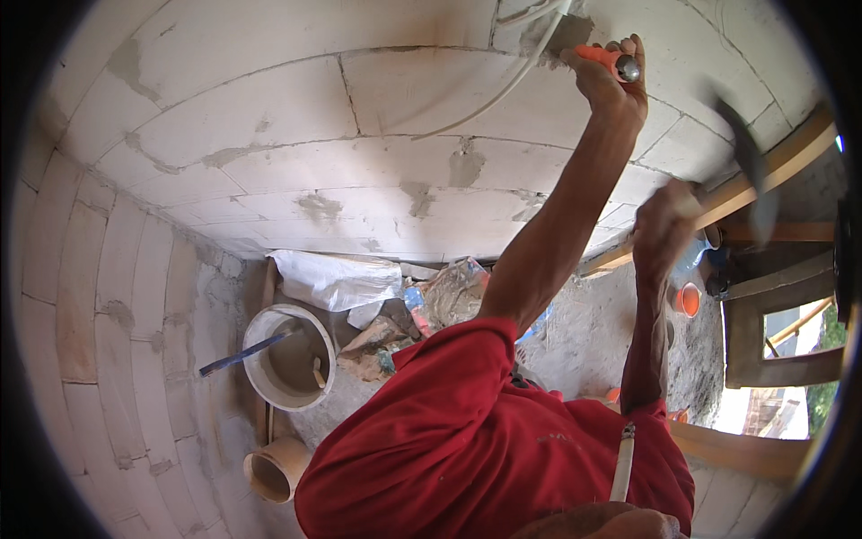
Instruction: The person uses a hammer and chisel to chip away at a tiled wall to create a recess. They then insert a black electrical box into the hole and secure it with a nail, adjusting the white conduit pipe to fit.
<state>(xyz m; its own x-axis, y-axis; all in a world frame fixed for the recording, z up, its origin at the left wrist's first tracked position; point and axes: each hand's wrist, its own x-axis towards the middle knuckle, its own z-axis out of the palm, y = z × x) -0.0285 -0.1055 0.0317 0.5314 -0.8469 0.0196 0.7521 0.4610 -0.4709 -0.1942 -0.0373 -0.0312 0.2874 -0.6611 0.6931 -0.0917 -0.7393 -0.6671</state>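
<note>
At the Block Wall [269, 103]

At left, a blue stick [235, 356] lies across our white tub [254, 384] of grey mix [289, 364]. Rightward, beside a grey patch [571, 32], our left hand [612, 83] clamps an orange-gripped chisel [596, 57], tip hidden; apart from it, our right hand [664, 223] grips a blurred hammer [745, 153].

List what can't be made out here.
All in the head view:
- Swung tool in the right hand: exact shape lost to motion blur, which also smears the fingers.
- Orange-gripped tool: working end hidden behind its grip and the left hand.
- Person's feet: hidden by the red shirt.
</note>
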